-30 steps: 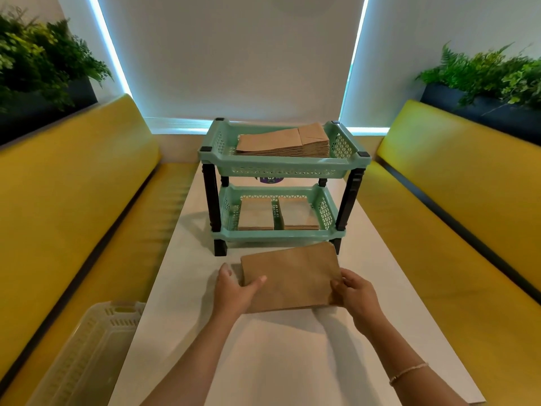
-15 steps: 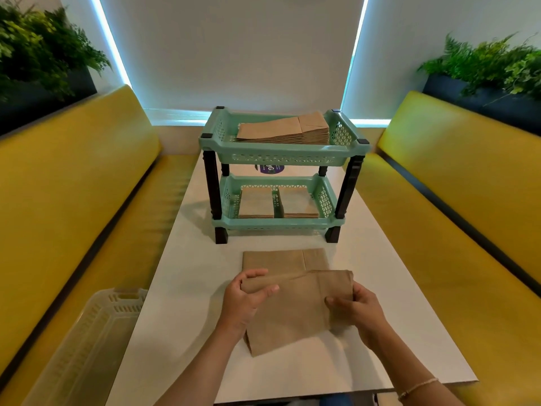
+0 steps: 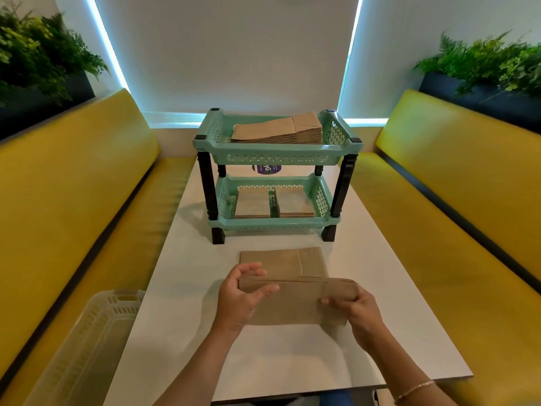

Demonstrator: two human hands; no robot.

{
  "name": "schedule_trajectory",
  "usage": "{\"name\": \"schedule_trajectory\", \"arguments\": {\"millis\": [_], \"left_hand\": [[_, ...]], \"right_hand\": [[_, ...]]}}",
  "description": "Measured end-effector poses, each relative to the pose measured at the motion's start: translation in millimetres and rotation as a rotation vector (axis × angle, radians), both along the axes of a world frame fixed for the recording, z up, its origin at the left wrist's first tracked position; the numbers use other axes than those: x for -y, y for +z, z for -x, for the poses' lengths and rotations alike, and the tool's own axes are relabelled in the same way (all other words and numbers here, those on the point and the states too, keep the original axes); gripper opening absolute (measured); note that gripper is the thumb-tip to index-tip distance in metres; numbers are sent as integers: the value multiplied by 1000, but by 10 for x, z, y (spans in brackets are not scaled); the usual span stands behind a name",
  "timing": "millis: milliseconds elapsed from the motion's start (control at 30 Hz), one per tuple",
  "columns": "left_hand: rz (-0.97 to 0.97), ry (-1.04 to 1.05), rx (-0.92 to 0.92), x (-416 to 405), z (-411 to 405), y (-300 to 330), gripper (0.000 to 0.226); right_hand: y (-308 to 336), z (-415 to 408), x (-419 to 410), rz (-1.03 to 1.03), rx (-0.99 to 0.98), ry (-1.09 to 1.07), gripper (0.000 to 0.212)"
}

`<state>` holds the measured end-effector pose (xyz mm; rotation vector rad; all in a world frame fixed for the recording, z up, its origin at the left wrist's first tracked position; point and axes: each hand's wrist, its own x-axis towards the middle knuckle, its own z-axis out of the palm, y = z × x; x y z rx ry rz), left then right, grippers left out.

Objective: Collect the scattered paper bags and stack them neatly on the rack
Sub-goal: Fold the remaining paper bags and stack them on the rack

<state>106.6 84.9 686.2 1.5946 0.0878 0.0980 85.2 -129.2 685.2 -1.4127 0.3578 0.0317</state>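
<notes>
Head view: both forearms are cut off at the bottom edge. Left hand (image 3: 238,300) and right hand (image 3: 355,310) curl their fingers round opposite ends of a stack of brown paper bags (image 3: 295,303), held just above the white surface (image 3: 187,317). Beyond lies one flat bag (image 3: 282,260), partly hidden. Farther off, the green rack (image 3: 278,152) holds bags on both tiers.

Bare forearms, no sleeves, thin gold bracelet (image 3: 414,391) on the right wrist
</notes>
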Motion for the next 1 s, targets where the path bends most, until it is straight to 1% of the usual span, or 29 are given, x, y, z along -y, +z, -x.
{"name": "schedule_trajectory", "arguments": {"millis": [100, 200, 267, 367, 400, 433, 500, 533, 600, 633, 733, 833, 933, 1000], "left_hand": [[20, 40, -14, 60, 12, 6, 53], [73, 26, 23, 58, -47, 104, 62], [44, 6, 25, 34, -56, 110, 66], [-32, -49, -96, -27, -32, -102, 82], [-40, -69, -146, -50, -19, -198, 83], [-50, -86, -191, -65, 1, -279, 79], [-77, -95, -226, -99, 18, -360, 59], [-97, -90, -222, -114, 11, -344, 50], [-126, -110, -178, -145, -44, -164, 41], [-114, -124, -149, -158, -81, -19, 39], [10, -114, -24, -150, -133, 484, 32], [73, -150, 89, -22, -127, 728, 28], [67, -204, 41, 144, -92, 618, 28], [51, -195, -65, 234, -78, 385, 37]], "right_hand": [[6, 1, -7, 19, 30, -5, 28], [54, -45, 35, 22, 79, -13, 29], [62, -60, 55, 32, 94, 3, 28], [-7, -48, 48, 38, 66, 25, 29], [-28, -48, 49, 42, 54, 26, 28], [-38, -52, 49, 55, 47, 31, 26], [-30, -80, 63, 93, 48, 51, 22], [-12, -96, 78, 108, 50, 58, 21], [44, -131, 117, 130, 46, 55, 19], [66, -150, 142, 137, 43, 52, 19], [80, -200, 170, 148, 29, 99, 24], [45, -222, 57, 163, 10, 179, 24], [-26, -227, -96, 231, 6, 219, 21], [-85, -227, -183, 295, -9, 246, 23]]}}
